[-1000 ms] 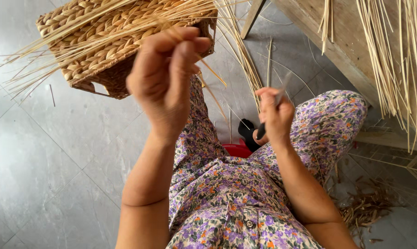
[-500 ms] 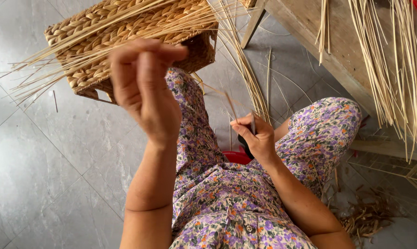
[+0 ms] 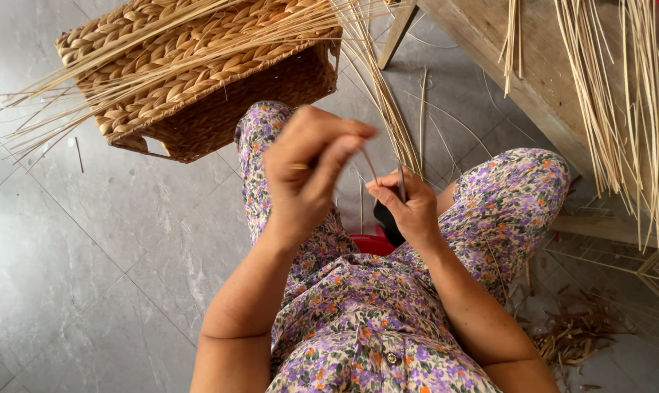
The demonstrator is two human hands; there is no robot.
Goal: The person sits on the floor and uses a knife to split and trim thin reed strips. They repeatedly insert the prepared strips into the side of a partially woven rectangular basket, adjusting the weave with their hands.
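Observation:
My left hand (image 3: 308, 171) is raised over my lap, its fingers pinched on the upper end of a thin reed strand (image 3: 370, 164). The strand runs down to my right hand (image 3: 409, 207), whose fingers are closed on it together with a slim dark-handled tool (image 3: 389, 222); the blade end sticks up past the fingers. Both hands hover close together above my knees, which are covered in purple flowered cloth. A woven basket (image 3: 213, 109) lies on the floor beyond my left knee, with long loose reeds (image 3: 133, 69) fanned across its top.
A wooden bench (image 3: 504, 51) stands at the upper right with bundles of pale reeds (image 3: 621, 102) hanging over it. A red stool edge (image 3: 369, 244) shows under me. Reed scraps (image 3: 577, 338) litter the grey tiled floor at the right.
My left hand has come down and to the right from in front of the basket, closing in on my right hand. The right hand has shifted slightly left and keeps its grip.

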